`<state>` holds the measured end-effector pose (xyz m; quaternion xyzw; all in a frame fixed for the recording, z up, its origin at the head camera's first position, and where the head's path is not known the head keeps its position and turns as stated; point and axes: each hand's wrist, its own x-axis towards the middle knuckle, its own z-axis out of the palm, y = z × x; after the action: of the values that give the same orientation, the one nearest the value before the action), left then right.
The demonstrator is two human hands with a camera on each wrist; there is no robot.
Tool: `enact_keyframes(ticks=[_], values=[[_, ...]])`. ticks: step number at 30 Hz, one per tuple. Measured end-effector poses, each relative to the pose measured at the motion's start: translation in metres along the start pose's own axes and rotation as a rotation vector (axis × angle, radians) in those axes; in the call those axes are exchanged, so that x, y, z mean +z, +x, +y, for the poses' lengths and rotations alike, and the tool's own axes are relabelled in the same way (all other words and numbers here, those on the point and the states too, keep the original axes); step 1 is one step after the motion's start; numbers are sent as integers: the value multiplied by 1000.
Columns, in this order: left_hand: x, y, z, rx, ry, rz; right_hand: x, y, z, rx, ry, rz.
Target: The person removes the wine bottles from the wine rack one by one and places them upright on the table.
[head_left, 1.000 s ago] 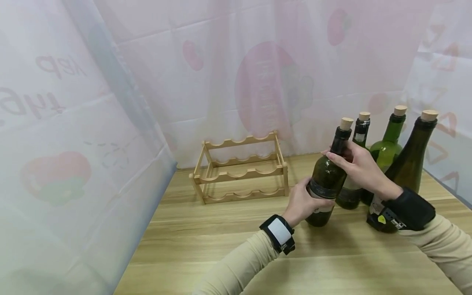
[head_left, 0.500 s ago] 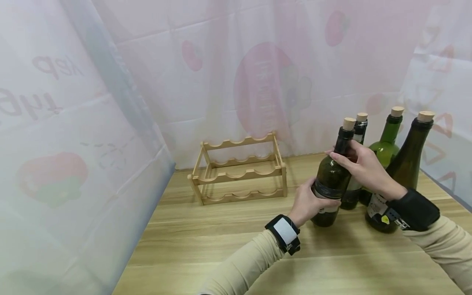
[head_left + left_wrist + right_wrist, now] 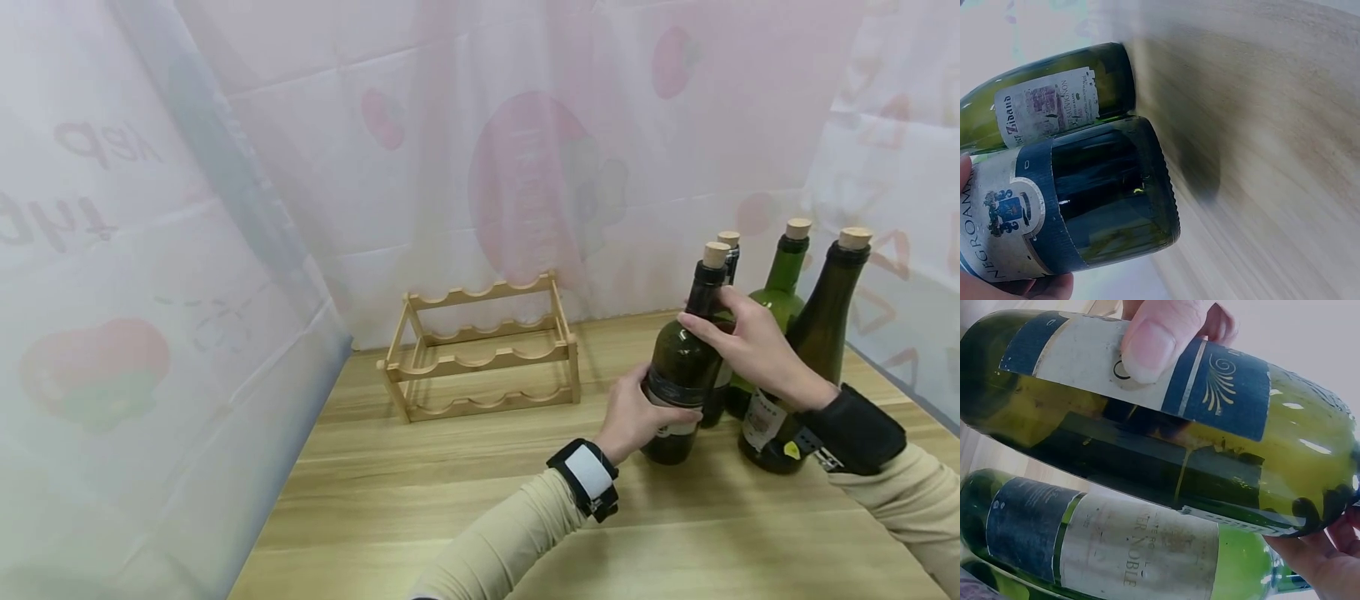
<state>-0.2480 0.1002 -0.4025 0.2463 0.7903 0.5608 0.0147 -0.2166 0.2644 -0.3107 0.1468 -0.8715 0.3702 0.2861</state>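
A dark green wine bottle point(image 3: 681, 358) with a cork in its neck is held by both hands, leaning slightly to the right in the head view. My left hand point(image 3: 630, 417) grips its lower body, with the thumb across the label. Higher up, my right hand point(image 3: 753, 346) holds the shoulder and the base of the neck. The label of the held bottle point(image 3: 1110, 194) faces the left wrist camera; whether its base touches the table is unclear. Close to the right wrist stands a tall olive-green bottle point(image 3: 821, 325), also corked.
Behind the hands stand a bright green corked bottle point(image 3: 783, 287) and another dark corked bottle point(image 3: 731, 242), mostly hidden. A two-tier wooden wine rack point(image 3: 480, 362) with scalloped rails stands left on the wooden table point(image 3: 420, 492). Printed white curtains point(image 3: 420, 183) enclose the back and sides.
Both hands have shifted slightly right with the held bottle, which now covers more of the dark bottle behind it. The head view has turned a little. Both grips look the same.
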Motion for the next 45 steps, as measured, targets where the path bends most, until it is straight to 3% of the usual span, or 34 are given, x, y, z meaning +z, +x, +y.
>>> enact_keyframes(ticks=[23, 30, 45], values=[[20, 1, 4, 36, -13, -41, -11, -6, 0, 30, -58, 7], [25, 2, 5, 72, 37, -34, -15, -9, 1, 42, -88, 8], [34, 2, 5, 60, 47, -70, -21, -15, 5, 47, -162, -6]])
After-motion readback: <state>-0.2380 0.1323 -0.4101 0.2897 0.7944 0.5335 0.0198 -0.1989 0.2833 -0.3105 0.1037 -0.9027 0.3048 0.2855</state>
